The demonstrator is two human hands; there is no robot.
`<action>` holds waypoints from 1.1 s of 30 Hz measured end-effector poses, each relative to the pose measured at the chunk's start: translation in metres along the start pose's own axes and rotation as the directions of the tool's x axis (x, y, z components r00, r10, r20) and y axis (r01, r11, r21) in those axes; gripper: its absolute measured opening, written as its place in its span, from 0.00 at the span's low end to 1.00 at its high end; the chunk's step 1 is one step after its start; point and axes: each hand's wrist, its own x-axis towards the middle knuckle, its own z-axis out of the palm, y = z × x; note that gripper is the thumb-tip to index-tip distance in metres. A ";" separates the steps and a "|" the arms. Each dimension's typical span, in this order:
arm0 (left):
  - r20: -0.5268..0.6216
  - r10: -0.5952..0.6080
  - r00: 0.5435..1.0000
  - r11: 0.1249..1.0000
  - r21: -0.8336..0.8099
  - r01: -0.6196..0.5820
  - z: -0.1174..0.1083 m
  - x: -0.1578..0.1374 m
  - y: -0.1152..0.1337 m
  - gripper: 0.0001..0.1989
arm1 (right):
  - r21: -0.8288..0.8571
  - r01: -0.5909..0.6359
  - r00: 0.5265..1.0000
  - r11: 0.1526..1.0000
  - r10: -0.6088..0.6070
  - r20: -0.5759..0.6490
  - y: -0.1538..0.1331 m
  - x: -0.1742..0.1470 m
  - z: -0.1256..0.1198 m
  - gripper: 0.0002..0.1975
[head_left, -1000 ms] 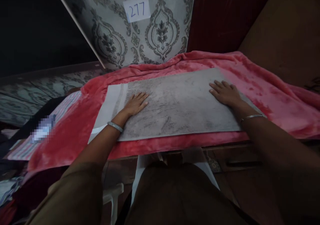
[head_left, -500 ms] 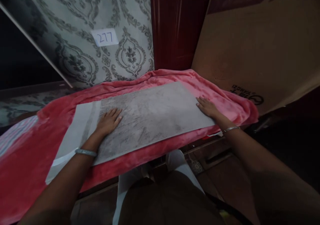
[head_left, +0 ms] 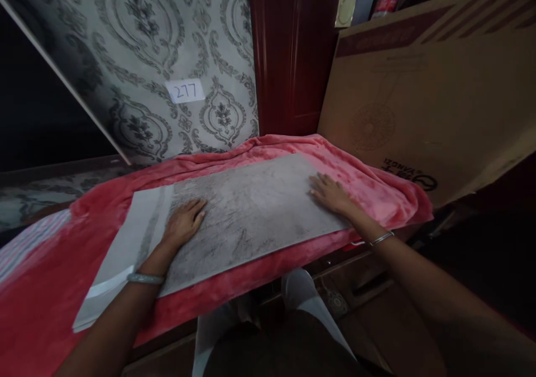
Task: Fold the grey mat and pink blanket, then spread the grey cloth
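Note:
A long grey sheet (head_left: 251,215) with dark smudgy marks lies flat on a pink-red plush blanket (head_left: 234,301). Its left end is paler, crossed by a grey stripe and a whitish strip (head_left: 109,283). On the left part of the sheet rests my left hand (head_left: 184,223), palm down, just right of the grey stripe. At the sheet's right end lies my right hand (head_left: 330,194), palm down with its fingers spread over the surface. Neither hand grips anything.
Behind the blanket stand a patterned wall (head_left: 196,42) with a "277" paper (head_left: 186,91) and a dark red door (head_left: 288,58). A large cardboard box (head_left: 435,98) leans at the right. A dark panel (head_left: 46,103) is at the left; striped cloth (head_left: 33,240) lies below it.
My right hand has slid left from the sheet's right edge further onto its surface. My left hand stays at nearly the same place on the sheet. The camera view has tilted up.

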 end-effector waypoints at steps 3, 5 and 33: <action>0.036 -0.081 0.996 0.995 0.058 0.079 -0.005 -0.002 0.006 0.28 | -0.002 0.114 0.989 0.993 -0.113 0.093 -0.019 0.004 0.009 0.32; 0.043 -0.142 0.989 0.986 0.094 0.137 -0.008 -0.004 0.010 0.29 | -0.022 0.063 0.995 0.998 -0.062 0.075 -0.017 0.008 0.014 0.32; 0.010 0.040 0.999 0.956 -0.293 -0.035 0.003 -0.010 -0.017 0.27 | 0.026 0.307 0.951 0.951 -0.308 0.009 -0.145 0.014 0.040 0.31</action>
